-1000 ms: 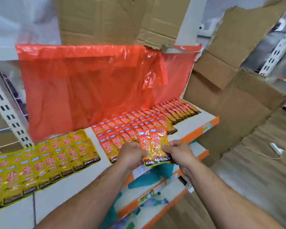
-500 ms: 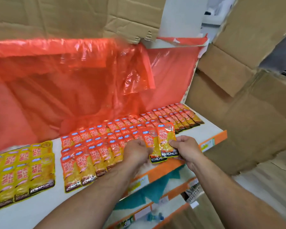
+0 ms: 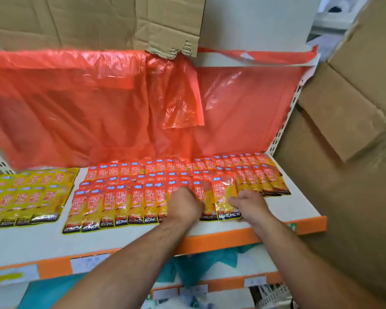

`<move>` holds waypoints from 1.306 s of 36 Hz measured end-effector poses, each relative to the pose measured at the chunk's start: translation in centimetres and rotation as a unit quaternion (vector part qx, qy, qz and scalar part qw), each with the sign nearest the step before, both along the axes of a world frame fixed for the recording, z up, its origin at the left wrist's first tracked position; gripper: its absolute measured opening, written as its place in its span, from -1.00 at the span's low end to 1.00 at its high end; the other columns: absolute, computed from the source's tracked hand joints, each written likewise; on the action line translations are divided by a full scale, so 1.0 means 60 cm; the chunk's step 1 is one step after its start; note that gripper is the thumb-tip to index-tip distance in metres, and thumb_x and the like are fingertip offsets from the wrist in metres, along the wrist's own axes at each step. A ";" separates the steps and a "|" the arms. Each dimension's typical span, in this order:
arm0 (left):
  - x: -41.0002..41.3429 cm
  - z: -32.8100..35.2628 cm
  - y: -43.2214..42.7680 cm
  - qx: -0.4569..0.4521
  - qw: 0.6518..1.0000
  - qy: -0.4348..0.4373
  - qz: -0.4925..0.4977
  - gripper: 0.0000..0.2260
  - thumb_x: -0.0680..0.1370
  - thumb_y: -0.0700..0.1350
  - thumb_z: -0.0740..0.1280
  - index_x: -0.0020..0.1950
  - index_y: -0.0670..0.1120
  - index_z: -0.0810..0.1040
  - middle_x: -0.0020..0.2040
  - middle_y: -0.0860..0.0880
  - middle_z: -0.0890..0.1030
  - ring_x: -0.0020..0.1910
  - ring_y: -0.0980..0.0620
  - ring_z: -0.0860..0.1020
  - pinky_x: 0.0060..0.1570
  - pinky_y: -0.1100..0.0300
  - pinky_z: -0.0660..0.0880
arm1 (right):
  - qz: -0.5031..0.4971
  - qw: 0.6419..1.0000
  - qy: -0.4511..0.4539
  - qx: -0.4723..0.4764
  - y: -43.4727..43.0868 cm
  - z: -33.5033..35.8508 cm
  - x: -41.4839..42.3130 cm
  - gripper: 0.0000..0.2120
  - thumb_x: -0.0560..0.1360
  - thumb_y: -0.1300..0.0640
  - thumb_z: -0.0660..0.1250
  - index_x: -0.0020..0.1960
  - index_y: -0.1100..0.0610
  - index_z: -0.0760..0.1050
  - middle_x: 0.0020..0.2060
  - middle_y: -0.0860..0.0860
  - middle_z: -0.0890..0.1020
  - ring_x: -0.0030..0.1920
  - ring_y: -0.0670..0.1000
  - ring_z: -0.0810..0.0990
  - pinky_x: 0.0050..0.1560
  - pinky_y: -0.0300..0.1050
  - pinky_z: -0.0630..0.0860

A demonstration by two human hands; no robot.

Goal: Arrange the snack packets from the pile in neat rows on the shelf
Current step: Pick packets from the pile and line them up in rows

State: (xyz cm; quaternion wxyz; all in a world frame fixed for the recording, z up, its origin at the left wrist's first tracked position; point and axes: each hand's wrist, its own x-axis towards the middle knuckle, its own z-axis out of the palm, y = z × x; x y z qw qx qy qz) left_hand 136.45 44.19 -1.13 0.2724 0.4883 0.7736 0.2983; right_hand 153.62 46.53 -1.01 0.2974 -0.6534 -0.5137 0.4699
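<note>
Laying down: the right hand pinches the held packet at its right edge, thumb on top, at the right end of the front row on the shelf
Left hand: the left hand lies knuckles up on the front row; its fingers are hidden, so I cannot tell whether it grips or only presses
Hands: near each other, apart, with the neighbour packet between them, partly under the held packet
Step in hand: seemingly seating these two at the end of the front row
Doing it well: line the black bottom band up with the bands already down, keep the same sideways overlap as the rest, hold the row flat with the left hand so it does not slide, then let go without dragging
Risk: the slick wrappers look likely to fan out if nudged
Orange packets: three overlapping rows on the left part, two at the far right; about seven show in the front row left of the left hand, two between the hands; the back rows are too overlapped to count
Yellow packets: two rows, cut off by the frame edge
Pile: not in view
Behind: one red plastic sheet with cardboard above it
</note>
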 end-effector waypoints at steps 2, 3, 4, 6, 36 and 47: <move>0.003 -0.001 0.002 -0.004 1.000 0.015 0.005 -0.85 0.38 -0.10 0.52 -0.24 -0.14 0.60 -0.34 -0.01 0.60 -0.31 0.00 0.57 -0.33 0.24 0.41 | 0.009 1.000 -0.006 -0.001 0.002 0.000 0.002 -0.71 0.50 0.18 0.42 -0.12 0.43 0.46 0.12 0.48 0.43 -0.08 0.34 0.55 -0.02 0.16 0.54; 0.004 -0.003 0.003 -0.005 1.000 0.025 0.007 -0.84 0.38 -0.09 0.51 -0.27 -0.13 0.58 -0.38 0.02 0.56 -0.34 0.02 0.55 -0.37 0.26 0.37 | 0.012 1.000 -0.003 -0.007 0.003 0.000 0.003 -0.67 0.51 0.18 0.42 -0.04 0.49 0.45 0.00 0.49 0.47 -0.04 0.35 0.55 0.04 0.23 0.54; 0.005 -0.005 0.005 -0.005 0.999 0.033 0.010 -0.83 0.38 -0.08 0.50 -0.29 -0.12 0.57 -0.40 0.04 0.54 -0.36 0.04 0.53 -0.38 0.26 0.34 | 0.016 1.000 0.005 -0.008 0.005 0.000 0.004 -0.65 0.52 0.18 0.41 0.01 0.50 0.46 -0.09 0.39 0.49 -0.05 0.31 0.55 0.07 0.25 0.53; 0.006 -0.008 0.009 -0.008 0.999 0.045 0.016 -0.82 0.39 -0.06 0.49 -0.30 -0.12 0.57 -0.39 0.04 0.55 -0.38 0.05 0.53 -0.38 0.26 0.34 | 0.021 1.000 0.013 -0.009 0.007 0.000 0.005 -0.60 0.53 0.18 0.40 0.10 0.54 0.43 0.22 0.48 0.44 0.09 0.40 0.55 0.20 0.35 0.44; -0.024 0.005 -0.024 0.061 0.964 0.255 -0.051 -0.67 0.56 0.12 0.24 0.21 -0.06 0.43 0.10 -0.08 0.50 0.03 -0.11 0.54 -0.11 0.07 0.47 | 0.060 0.965 -0.252 0.044 0.033 0.007 -0.028 -0.56 0.49 0.04 0.38 -0.44 0.10 0.24 -0.56 -0.03 0.26 -0.54 0.04 0.26 -0.45 -0.19 0.16; -0.039 0.003 -0.029 0.064 0.953 0.283 -0.085 -0.68 0.56 0.11 0.22 0.18 -0.07 0.45 0.06 -0.07 0.49 0.07 -0.07 0.48 -0.08 0.09 0.44 | 0.074 0.910 -0.399 0.086 0.028 0.005 -0.038 -0.71 0.52 -0.06 0.31 -0.30 0.06 0.42 -0.39 -0.06 0.52 -0.38 0.00 0.50 -0.44 -0.23 0.32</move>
